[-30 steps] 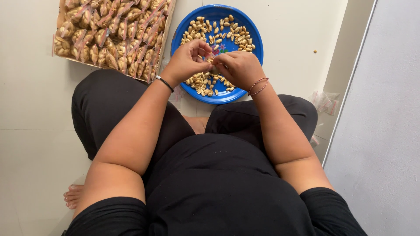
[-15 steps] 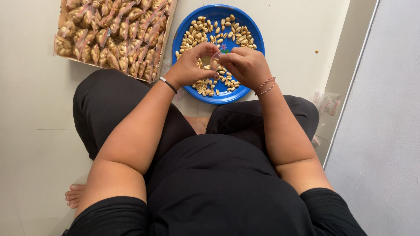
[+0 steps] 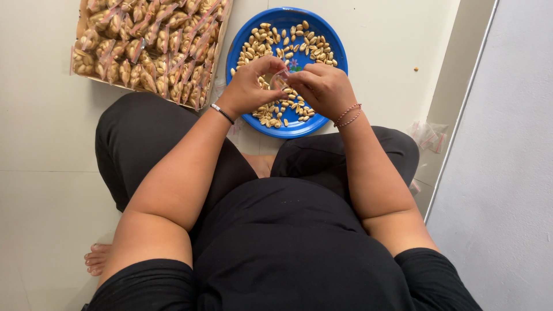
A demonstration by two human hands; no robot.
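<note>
I sit cross-legged on a pale floor in black clothes. A round blue plate lies in front of my knees with many loose peanuts scattered on it. Both hands hover over the plate's near half. My left hand and my right hand meet at a small clear plastic pouch, each pinching one side of it between fingertips. What is inside the pouch is too small to tell. A dark bangle circles my left wrist and a red thread my right.
A cardboard tray at the upper left holds several rows of small clear packets filled with peanuts. A few flat clear pouches lie on the floor at the right, beside a grey wall.
My hands have stayed together over the plate, shifting slightly toward me. The fingers have kept working the small pouch between them.
</note>
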